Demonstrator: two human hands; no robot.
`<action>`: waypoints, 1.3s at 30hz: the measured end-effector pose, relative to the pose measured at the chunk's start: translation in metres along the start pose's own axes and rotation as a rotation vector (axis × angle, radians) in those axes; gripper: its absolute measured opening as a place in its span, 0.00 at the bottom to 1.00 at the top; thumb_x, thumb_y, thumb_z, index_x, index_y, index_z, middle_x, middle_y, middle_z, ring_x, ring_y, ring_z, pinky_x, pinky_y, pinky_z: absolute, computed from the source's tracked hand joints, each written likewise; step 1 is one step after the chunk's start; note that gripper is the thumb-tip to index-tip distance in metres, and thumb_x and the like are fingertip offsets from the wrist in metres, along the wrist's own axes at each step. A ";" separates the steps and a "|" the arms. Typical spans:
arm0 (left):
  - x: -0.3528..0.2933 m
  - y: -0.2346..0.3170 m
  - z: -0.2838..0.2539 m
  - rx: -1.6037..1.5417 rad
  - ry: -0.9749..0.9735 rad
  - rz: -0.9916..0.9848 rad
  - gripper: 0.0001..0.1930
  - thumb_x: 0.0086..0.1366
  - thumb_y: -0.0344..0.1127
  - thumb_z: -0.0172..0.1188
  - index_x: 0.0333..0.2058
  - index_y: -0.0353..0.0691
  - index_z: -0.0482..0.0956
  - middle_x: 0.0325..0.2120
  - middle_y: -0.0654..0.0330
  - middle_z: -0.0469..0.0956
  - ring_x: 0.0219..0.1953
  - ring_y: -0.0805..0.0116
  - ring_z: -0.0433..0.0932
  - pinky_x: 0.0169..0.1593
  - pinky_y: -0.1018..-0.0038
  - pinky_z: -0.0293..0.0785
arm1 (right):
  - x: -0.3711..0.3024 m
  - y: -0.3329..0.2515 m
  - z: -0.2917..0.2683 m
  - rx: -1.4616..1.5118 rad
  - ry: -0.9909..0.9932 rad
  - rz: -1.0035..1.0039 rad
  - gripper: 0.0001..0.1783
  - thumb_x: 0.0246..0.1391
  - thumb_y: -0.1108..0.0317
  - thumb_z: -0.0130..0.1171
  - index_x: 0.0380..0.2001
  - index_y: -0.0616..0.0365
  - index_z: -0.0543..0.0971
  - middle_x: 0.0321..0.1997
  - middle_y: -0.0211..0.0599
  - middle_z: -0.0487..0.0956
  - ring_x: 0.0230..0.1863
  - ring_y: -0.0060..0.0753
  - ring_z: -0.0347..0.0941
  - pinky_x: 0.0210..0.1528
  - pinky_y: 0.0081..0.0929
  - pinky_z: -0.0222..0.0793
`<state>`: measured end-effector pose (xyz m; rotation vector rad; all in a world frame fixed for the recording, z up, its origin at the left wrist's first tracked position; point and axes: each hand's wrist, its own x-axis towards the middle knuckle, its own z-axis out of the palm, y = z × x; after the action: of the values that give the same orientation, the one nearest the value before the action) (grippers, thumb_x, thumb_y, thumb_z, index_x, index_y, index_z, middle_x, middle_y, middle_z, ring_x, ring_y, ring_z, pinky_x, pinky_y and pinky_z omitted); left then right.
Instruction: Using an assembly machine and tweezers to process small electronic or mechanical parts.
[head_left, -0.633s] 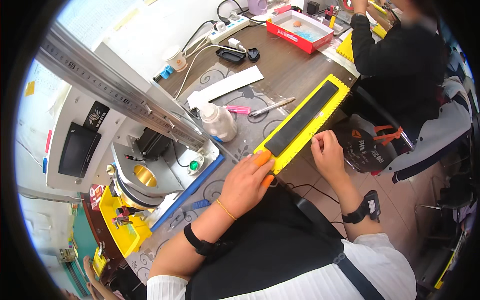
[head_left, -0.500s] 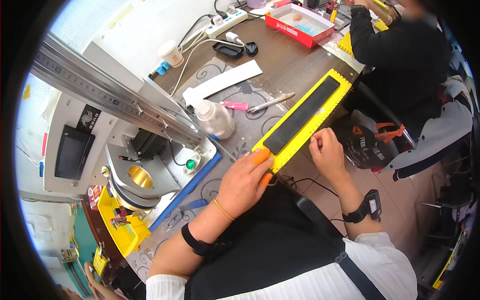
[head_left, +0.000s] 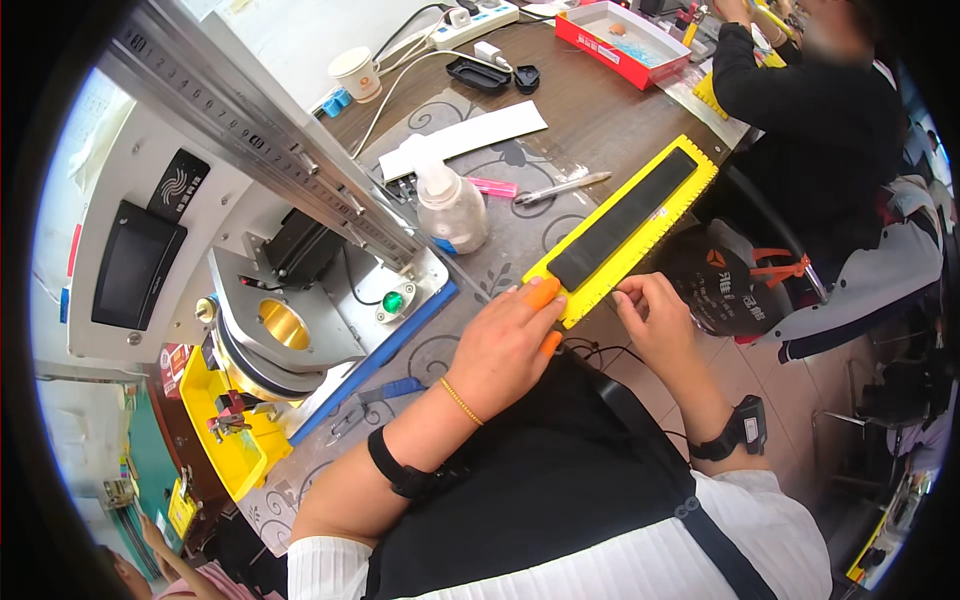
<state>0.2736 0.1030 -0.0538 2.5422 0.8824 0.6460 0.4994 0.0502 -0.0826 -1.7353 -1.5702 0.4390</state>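
Observation:
My left hand (head_left: 512,338), with orange finger covers on some fingertips, grips the near end of a long yellow board (head_left: 598,287) with notched edges. A black strip (head_left: 625,222) lies lengthwise on the board. Just off the board's right edge is my right hand (head_left: 660,322), its thumb and fingers pinched together. Whatever it may hold is too small or hidden to make out. Left of the board stand a clear pump bottle (head_left: 452,215), a pink stick-like item (head_left: 492,187) and a pen (head_left: 562,188).
A metal machine with a ruled column (head_left: 255,130), a screen (head_left: 142,262) and a green button (head_left: 393,301) fills the left. Below it sits a yellow bin (head_left: 240,455). A white strip (head_left: 470,135), paper cup (head_left: 355,75) and red box (head_left: 620,55) lie farther back. Another person (head_left: 810,120) works at right.
The view has shifted slightly. My right hand has moved nearer along the board's right edge, toward my left hand. My left hand keeps its grip on the board.

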 end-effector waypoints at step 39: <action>-0.009 0.029 -0.041 -0.773 0.005 -0.232 0.17 0.69 0.36 0.55 0.53 0.36 0.76 0.51 0.55 0.77 0.56 0.61 0.75 0.62 0.67 0.67 | -0.023 -0.214 -0.156 1.937 -0.884 -0.956 0.09 0.50 0.75 0.55 0.19 0.69 0.76 0.22 0.58 0.80 0.19 0.48 0.80 0.24 0.35 0.75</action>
<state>0.2594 0.0838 -0.0093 1.7249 0.7250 0.7384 0.4521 -0.0231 0.1685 0.7403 -1.1878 1.5157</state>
